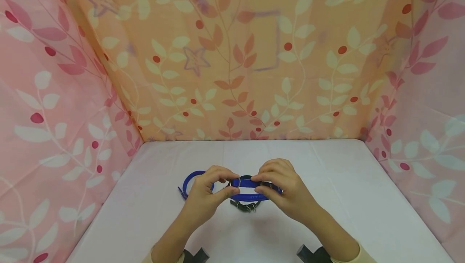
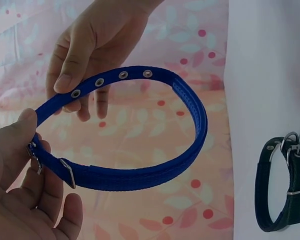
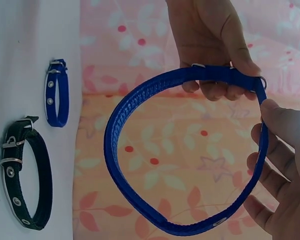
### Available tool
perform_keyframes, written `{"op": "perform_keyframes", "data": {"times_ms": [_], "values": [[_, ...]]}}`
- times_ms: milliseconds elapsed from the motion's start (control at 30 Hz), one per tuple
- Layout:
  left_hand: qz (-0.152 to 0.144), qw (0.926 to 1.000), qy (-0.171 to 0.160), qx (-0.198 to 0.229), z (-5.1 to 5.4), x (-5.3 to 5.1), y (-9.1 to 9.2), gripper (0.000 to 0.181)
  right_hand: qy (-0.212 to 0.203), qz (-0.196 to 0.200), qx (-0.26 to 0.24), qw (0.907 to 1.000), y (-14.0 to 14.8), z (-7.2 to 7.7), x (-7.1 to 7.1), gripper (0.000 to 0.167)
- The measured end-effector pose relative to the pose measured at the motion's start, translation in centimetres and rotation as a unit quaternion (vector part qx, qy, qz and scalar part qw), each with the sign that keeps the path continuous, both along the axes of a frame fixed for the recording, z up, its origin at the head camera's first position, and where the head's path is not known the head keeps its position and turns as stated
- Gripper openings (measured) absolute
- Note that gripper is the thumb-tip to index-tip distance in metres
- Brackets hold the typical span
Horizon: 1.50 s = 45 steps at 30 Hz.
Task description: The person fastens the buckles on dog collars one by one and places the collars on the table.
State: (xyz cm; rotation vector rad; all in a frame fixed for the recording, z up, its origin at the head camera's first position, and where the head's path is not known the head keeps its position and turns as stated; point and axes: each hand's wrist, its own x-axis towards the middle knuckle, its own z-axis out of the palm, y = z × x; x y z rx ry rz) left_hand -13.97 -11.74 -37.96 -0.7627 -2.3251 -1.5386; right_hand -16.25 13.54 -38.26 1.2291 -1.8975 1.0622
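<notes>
A blue pet collar (image 1: 250,197), bent into a loop, is held up between both hands above the table. My left hand (image 1: 207,194) pinches its buckle end, where a metal ring and buckle show. With thumb and fingers, my right hand (image 1: 285,182) grips the strap end. Metal-rimmed eyelets (image 2: 99,82) run along that strap in the left wrist view. In the right wrist view, the strap tip meets the ring beside the left thumb; whether it is threaded through I cannot tell. A black collar (image 3: 45,180) and a smaller blue collar (image 3: 62,97) lie apart from the hands.
The white table (image 1: 308,166) is enclosed by a leaf-patterned orange back curtain (image 1: 232,53) and pink side curtains (image 1: 47,134). In the head view, the smaller blue collar lies left, partly behind the left hand. Dark wrist mounts (image 1: 196,256) show at the bottom.
</notes>
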Motion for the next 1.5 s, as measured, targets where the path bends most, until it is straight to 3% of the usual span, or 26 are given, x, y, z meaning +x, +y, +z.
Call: {"op": "perform_keyframes", "data": {"times_ms": [233,533,767,867,1233,1500], "values": [[-0.005,0.9999,-0.012,0.005,-0.2,0.2,0.5,0.024,0.012,0.003,0.002,0.9999,-0.4,0.2,0.2,0.018],[0.009,0.9982,-0.059,0.013,0.1,0.5,0.4,0.022,0.007,-0.010,0.007,0.9999,-0.4,0.4,0.3,0.023],[0.013,0.9956,-0.085,0.036,0.5,0.3,-0.4,0.021,-0.057,-0.057,0.062,0.9948,1.3,0.8,0.2,0.026],[0.014,0.9949,-0.091,0.042,0.7,0.3,-0.5,0.020,-0.073,-0.059,0.083,0.9921,1.5,0.9,0.2,0.024],[-0.005,0.9926,-0.098,0.071,0.5,0.3,0.1,0.020,-0.040,-0.050,0.045,0.9969,0.4,0.2,0.3,0.023],[-0.040,0.9921,-0.084,0.084,-0.1,0.3,0.7,0.019,-0.026,-0.042,0.026,0.9985,-0.4,-0.2,0.7,0.021]]}}
